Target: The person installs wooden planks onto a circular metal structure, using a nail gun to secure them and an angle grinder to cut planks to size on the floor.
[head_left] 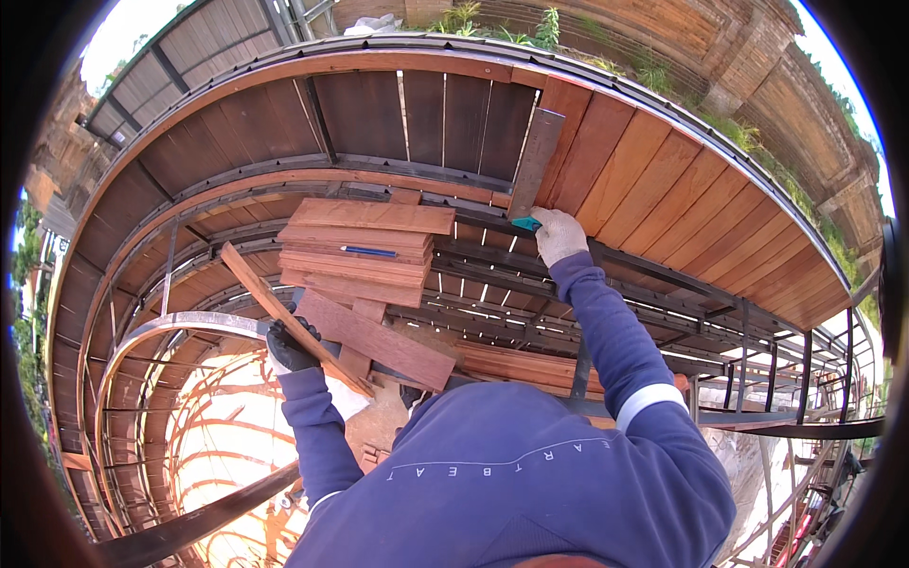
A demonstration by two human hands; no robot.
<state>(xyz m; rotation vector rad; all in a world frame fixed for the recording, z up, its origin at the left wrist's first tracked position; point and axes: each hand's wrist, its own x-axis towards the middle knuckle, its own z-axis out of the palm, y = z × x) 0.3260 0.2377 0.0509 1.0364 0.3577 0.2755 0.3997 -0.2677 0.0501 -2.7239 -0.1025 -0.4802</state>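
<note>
My left hand [290,346], in a dark glove, is closed around a long narrow wooden board [265,289] that slants across it. At the edge of the raised decking, my right hand [561,237], in a pale glove, grips a teal handle [525,223]. Beyond the handle lies a flat grey-brown strip [537,163]; whether it is the tool's blade cannot be told. The strip borders the last of the fitted reddish planks [653,156]. Between my hands sits a stack of cut boards [355,270] with a blue pencil-like stick [368,251] on top.
A loose board [379,336] lies slanted near my body. Dark metal framing [492,275] with open gaps runs below my right arm. Curved tiers of steel and wood [123,256] sweep around the left. Beyond the outer rim rises a brick wall [701,47] with plants.
</note>
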